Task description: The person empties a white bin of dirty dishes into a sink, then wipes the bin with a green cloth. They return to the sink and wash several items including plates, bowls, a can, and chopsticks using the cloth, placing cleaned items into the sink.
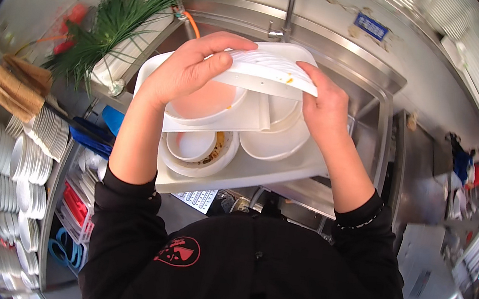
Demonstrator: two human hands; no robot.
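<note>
My left hand (186,70) and my right hand (325,103) grip opposite ends of a white ridged dish (271,69), held tilted above the sink. Orange food specks stick to its rim. Whether it is one dish or several nested cannot be told. Beneath it is a large white tray (229,182) of used dishes. One white bowl (202,103) there has pinkish-orange liquid in it. Nearer me, a small white bowl (190,145) sits inside a larger bowl (194,171) with food scraps. Another white bowl (273,145) lies to the right, partly hidden behind my right hand.
A metal faucet (290,11) rises behind the steel sink (377,116). Long green chives (111,24) lie on a white container at the back left. Shelves on the left hold stacked white plates (33,155); a brown cloth (18,87) hangs there. Steel counters line the right.
</note>
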